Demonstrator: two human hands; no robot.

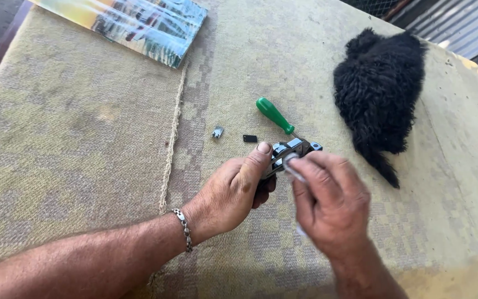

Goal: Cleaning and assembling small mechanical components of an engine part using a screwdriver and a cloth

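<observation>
My left hand (238,188) grips a small black and silver device (290,150) just above a woven cloth, thumb on top of it. My right hand (330,199) pinches a small whitish piece (293,169) against the device's near end. A green-handled screwdriver (275,116) lies on the cloth just beyond the device, its tip hidden behind it. Two tiny loose parts rest to the left: a grey metal bit (217,132) and a flat black piece (250,138). A metal chain bracelet (183,228) is on my left wrist.
A black curly furry object (380,94) lies at the right of the beige cloth-covered table (84,144). A colourful flat book or board (139,22) lies at the far left edge. A cloth seam (173,127) runs down the table. Corrugated metal shows at top right.
</observation>
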